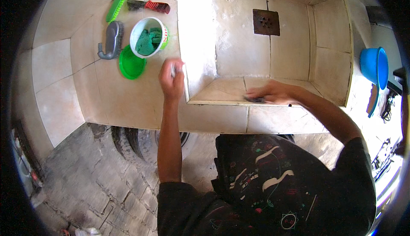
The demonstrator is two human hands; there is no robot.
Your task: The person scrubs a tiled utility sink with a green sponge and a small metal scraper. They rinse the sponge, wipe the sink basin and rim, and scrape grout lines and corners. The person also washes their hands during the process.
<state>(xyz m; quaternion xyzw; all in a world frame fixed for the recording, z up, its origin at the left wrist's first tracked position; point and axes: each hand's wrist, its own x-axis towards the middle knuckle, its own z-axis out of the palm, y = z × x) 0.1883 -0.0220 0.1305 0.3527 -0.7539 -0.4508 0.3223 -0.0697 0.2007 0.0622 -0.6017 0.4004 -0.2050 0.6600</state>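
Right hand [273,93]: flat, fingers pressed down on a dark pad [255,100] at the near inner edge of the tiled sink [333,56]. Pad: thin and flat; likely light and soft, best held from above under the palm.

Left hand [172,80]: closed around a small pale object [173,68], blurred, kind unclear; rests on the counter [64,65] at the sink's left rim.

Sink: beige glazed tile, square, rusty drain [266,22].

Counter: tub [149,37] with green cloth, green lid [131,63], grey brush [112,39], green brush [117,5], red brush [149,6].

Far right: blue basin [375,66].
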